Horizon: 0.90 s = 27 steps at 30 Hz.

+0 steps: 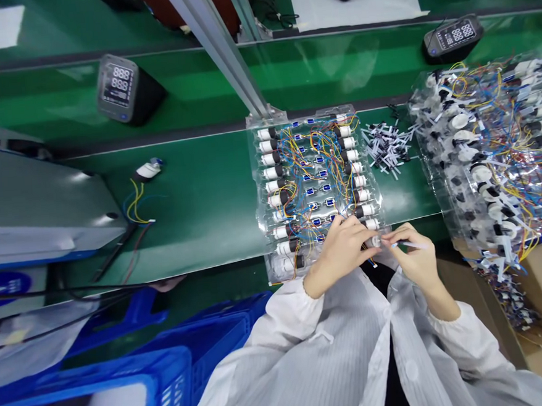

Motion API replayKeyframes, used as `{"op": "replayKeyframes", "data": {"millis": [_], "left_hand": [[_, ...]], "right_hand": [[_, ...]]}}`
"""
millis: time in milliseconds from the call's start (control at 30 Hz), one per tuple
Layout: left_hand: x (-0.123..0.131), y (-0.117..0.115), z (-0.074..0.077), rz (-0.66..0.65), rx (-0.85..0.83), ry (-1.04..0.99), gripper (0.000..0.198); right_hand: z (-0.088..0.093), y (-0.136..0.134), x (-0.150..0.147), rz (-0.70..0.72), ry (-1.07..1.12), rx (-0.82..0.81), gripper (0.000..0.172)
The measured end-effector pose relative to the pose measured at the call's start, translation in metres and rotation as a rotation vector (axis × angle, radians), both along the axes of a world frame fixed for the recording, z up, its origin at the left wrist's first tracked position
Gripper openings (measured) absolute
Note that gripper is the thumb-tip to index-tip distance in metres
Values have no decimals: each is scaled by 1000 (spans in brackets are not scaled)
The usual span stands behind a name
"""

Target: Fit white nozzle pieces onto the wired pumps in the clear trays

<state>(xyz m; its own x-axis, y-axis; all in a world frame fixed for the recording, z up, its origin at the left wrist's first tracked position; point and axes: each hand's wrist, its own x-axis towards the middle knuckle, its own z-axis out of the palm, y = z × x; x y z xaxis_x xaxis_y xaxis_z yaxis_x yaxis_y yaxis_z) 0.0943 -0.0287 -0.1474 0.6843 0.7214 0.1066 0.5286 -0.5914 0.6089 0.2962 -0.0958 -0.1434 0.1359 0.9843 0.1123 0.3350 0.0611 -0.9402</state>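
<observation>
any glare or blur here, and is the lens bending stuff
Head view: glints streak the middle clear plastic tray, reflections haze the glossy green panel; head view: the white striped coat looks stretched, likely wide-angle distortion; head view: detail is soft on the small white-and-grey part in the bare left hand.

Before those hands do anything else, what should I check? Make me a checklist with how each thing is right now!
1. Left hand holding the small pale part: ok.
2. Right hand pinching a thin white strip: ok.
3. Strip properly joined to the part: cannot tell, fingers hide it.
4. Clear plastic tray of wired cylinders close to the hands: ok.
5. Pile of strips near the right hand, beside the tray: ok.
6. Every wired cylinder in a tray: not ok, one loose wired cylinder lies alone on the green tabletop.
</observation>
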Motion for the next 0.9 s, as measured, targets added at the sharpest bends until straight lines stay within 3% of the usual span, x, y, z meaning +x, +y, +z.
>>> {"op": "replayKeyframes", "data": {"millis": [400, 900], "left_hand": [[0, 1, -3, 4, -22, -20, 27], [0, 5, 1, -29, -46, -1, 30]], "right_hand": [[-27, -7, -15, -114, 151, -29, 18], [-31, -3, -15, -102, 216, -53, 21]]}}
